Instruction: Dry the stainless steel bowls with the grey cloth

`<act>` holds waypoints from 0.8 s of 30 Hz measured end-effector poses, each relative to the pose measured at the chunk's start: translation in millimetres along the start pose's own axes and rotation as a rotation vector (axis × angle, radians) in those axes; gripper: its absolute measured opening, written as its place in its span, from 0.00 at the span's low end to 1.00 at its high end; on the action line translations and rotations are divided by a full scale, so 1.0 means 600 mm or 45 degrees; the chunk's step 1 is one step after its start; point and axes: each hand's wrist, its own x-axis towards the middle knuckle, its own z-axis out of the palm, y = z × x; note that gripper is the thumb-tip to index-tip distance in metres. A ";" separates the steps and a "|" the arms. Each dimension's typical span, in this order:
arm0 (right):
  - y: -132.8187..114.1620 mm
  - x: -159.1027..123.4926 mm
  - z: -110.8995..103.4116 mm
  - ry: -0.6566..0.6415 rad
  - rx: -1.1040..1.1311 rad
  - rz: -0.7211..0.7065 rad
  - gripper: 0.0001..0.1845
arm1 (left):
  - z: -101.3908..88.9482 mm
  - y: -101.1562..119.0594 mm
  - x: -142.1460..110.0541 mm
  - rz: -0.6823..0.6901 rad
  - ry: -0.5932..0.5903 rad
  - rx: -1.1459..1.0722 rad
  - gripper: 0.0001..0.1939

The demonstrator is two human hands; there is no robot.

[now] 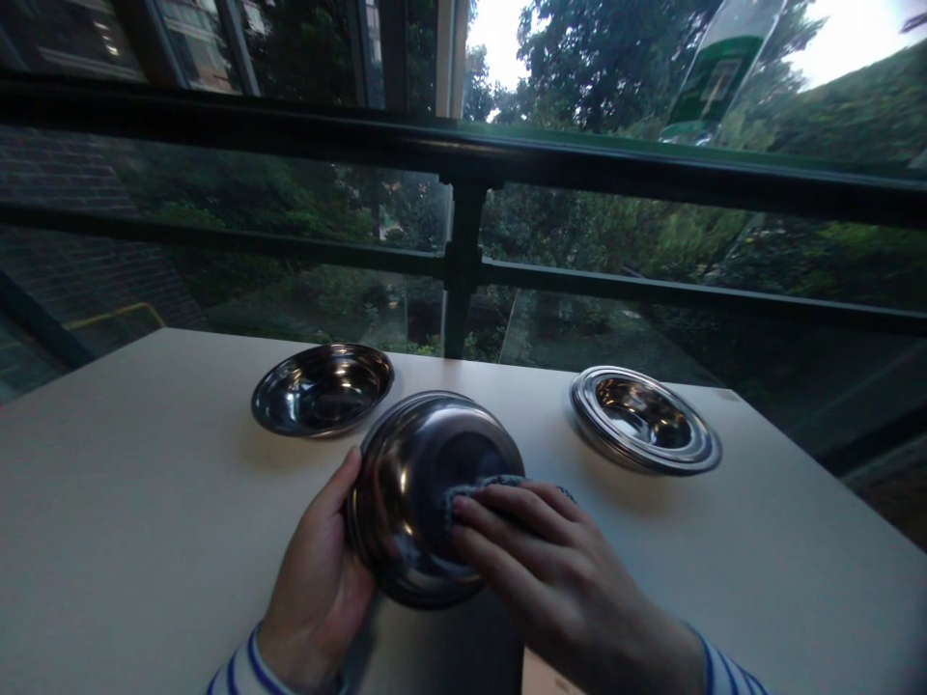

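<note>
My left hand (319, 579) grips the left rim of a shiny steel bowl (420, 463), which is tilted up off the white table (145, 502) with its inside turned toward me. My right hand (550, 560) lies over the bowl's lower right part, fingers pressed together on a small grey-blue cloth (482, 486) against the metal. Behind and to the left, a single steel bowl (323, 389) rests upright on the table. At the right stands a stack of steel bowls (643, 417).
The table ends at a glass wall with a black railing and post (460, 261); trees and a building show outside. The table's right edge slants off past the stack. A pale flat thing (547, 678) peeks out at the bottom edge.
</note>
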 end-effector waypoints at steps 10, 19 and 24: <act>0.005 -0.003 0.004 0.022 0.001 0.108 0.15 | -0.004 -0.008 0.003 -0.068 -0.049 -0.013 0.13; -0.004 0.001 0.009 -0.072 -0.034 0.118 0.22 | -0.003 -0.003 0.005 -0.063 -0.037 -0.023 0.13; -0.003 0.001 0.010 -0.093 -0.028 0.045 0.21 | -0.005 -0.004 0.005 -0.105 -0.021 0.005 0.13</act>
